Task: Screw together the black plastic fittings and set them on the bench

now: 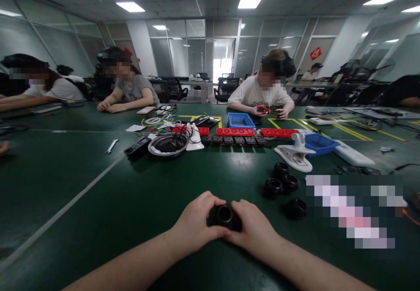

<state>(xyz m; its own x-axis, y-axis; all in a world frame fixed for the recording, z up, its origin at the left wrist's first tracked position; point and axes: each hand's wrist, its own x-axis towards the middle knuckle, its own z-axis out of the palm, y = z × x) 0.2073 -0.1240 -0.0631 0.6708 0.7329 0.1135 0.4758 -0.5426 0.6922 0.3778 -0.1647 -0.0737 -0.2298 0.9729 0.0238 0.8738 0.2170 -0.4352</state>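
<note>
Between my two hands is a black, round, hollow part [225, 213], its open end facing up. My left hand [200, 219] curls its thumb and fingers around the left side. From the right, my right hand [252, 225] closes on the same part, and the thumbs meet at its near edge. The lower portion is hidden by my fingers and dark against the green table [138, 221]. Several similar black round parts [273, 187] stand to the right of my hands, and one [296, 208] lies a little apart, nearer to me.
Beyond my hands are a metal bowl [168, 145], a red socket strip [235, 132], a black socket strip [229, 141], blue trays [241, 120] and a white clip base [297, 155]. A wrench [112, 146] lies left. Across the table, a person [262, 85] holds red-handled pliers [262, 110].
</note>
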